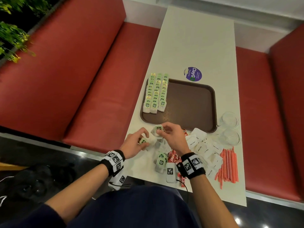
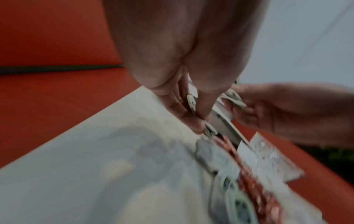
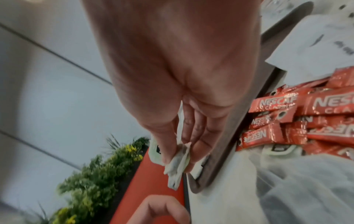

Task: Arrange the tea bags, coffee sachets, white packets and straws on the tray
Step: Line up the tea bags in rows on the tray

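A brown tray (image 1: 190, 102) lies on the white table (image 1: 197, 38), with three rows of green-labelled tea bags (image 1: 155, 92) along its left side. My left hand (image 1: 139, 140) pinches a tea bag (image 1: 143, 141) just in front of the tray. My right hand (image 1: 166, 131) pinches another tea bag (image 1: 158, 129), also seen in the right wrist view as a crumpled tea bag (image 3: 177, 163) between thumb and fingers. More loose tea bags (image 1: 161, 160) lie near the front edge. Red coffee sachets (image 3: 306, 118) lie under my right wrist. White packets (image 1: 204, 145) and orange straws (image 1: 228, 165) lie to the right.
Two clear glass bowls (image 1: 230, 127) stand right of the tray's near corner. A round purple sticker (image 1: 192, 74) is on the table beyond the tray. Red bench seats (image 1: 82, 79) flank the table. Green plants (image 1: 11, 30) are at far left.
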`<state>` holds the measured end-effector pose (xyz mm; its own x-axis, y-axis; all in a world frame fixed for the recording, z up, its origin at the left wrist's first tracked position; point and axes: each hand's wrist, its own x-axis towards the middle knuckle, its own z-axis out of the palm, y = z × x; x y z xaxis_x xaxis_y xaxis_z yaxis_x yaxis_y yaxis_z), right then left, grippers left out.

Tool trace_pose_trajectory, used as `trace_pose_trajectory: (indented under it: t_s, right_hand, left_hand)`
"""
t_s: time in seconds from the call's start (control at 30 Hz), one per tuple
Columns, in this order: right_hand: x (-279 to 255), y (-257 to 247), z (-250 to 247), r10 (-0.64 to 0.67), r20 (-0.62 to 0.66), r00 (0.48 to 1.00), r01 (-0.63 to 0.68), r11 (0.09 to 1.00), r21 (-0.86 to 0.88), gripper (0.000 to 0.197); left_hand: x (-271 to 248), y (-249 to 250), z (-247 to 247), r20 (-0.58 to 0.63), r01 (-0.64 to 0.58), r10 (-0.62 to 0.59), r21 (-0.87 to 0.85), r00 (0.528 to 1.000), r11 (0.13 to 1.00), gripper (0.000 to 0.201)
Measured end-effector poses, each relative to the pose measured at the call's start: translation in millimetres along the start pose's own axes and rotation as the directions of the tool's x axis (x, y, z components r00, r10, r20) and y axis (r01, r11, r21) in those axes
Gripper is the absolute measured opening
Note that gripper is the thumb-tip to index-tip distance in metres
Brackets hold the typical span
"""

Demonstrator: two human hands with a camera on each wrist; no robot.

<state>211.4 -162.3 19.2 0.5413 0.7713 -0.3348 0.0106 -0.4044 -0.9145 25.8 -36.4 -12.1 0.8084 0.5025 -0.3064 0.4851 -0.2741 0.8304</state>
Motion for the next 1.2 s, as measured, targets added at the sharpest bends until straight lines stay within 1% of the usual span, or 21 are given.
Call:
trace_pose_trajectory:
  t_s: [0.07,0.1,0.13,0.2,0.23,0.27,0.3,0.4,0.53,0.63,0.7,0.83,0.93,1.07,1.2]
  right_hand:
    - [-8.3,-4.2,-5.3,0.003,0.022,1.000,-0.005,0.997,0.073,0.012]
    - [-11.0,-4.7,-6.4,-0.003,0.029,1.000,0.000,0.996,0.086,0.014]
    - [-13.4,-5.5,-6.7,-0.008,0.032,0.999,0.004,0.995,0.098,0.014]
    - [-15.9,-7.9,-5.6,-0.013,0.020,1.000,0.011,0.992,0.129,0.014]
    - [-15.9,-9.0,-4.4,-0.010,0.011,1.000,0.008,0.989,0.149,0.014]
    - [-15.5,-10.4,-2.8,-0.001,0.002,1.000,0.001,0.986,0.166,0.014]
    - [-14.0,-11.0,-0.9,0.003,-0.011,1.000,-0.001,0.986,0.165,0.013]
    - [-6.9,-11.1,2.0,-0.004,-0.050,0.999,0.010,0.992,0.124,0.010]
    - [12.7,-7.3,-6.2,-0.007,-0.126,0.992,0.011,0.999,0.034,0.010]
    - [39.2,-1.0,-17.7,-0.023,-0.232,0.972,-0.009,0.991,-0.135,0.011]
    - [61.3,4.1,-24.1,-0.020,-0.263,0.965,-0.039,0.976,-0.215,0.010]
    - [103.5,16.9,-23.8,0.018,-0.252,0.968,-0.101,0.941,-0.322,0.011]
    - [127.1,25.5,-17.4,0.027,-0.205,0.978,-0.103,0.923,-0.370,0.008]
    - [144.3,25.4,-12.7,0.039,-0.164,0.986,-0.103,0.911,-0.400,0.011]
    - [150.2,22.0,-10.8,0.050,-0.218,0.975,-0.139,0.898,-0.417,0.015]
  left_hand:
    - [3.3,8.5,-8.2,-0.047,0.001,-0.005,-0.075,0.999,0.997,0.011]
    - [4.4,15.3,-11.1,-0.051,0.009,-0.017,-0.153,0.999,0.988,0.009]
    - [5.7,22.4,-12.6,-0.045,0.026,-0.039,-0.264,0.998,0.964,0.013]
    - [7.2,35.7,-12.8,0.001,0.077,-0.088,-0.494,0.996,0.866,0.031]
    - [8.1,40.9,-12.3,0.016,0.092,-0.100,-0.562,0.995,0.822,0.037]
    - [10.0,44.3,-10.8,0.016,0.092,-0.102,-0.592,0.995,0.801,0.039]
    - [11.9,46.2,-9.3,-0.002,0.077,-0.097,-0.593,0.995,0.801,0.037]
    - [18.8,41.9,-5.9,-0.095,0.030,-0.095,-0.533,0.991,0.845,0.023]
    - [24.8,35.8,-10.8,-0.171,0.030,-0.132,-0.496,0.976,0.868,0.022]
    - [29.2,28.6,-19.2,-0.210,0.050,-0.173,-0.489,0.962,0.871,0.018]
    - [32.3,24.4,-24.1,-0.223,0.059,-0.193,-0.497,0.955,0.866,0.015]
    - [37.6,19.1,-33.3,-0.243,0.070,-0.218,-0.502,0.945,0.862,0.014]
    - [41.8,16.2,-38.0,-0.254,0.071,-0.230,-0.513,0.939,0.855,0.013]
    - [48.8,14.9,-42.0,-0.269,0.069,-0.248,-0.537,0.930,0.841,0.012]
    - [55.1,15.1,-44.1,-0.267,0.070,-0.252,-0.546,0.930,0.835,0.011]
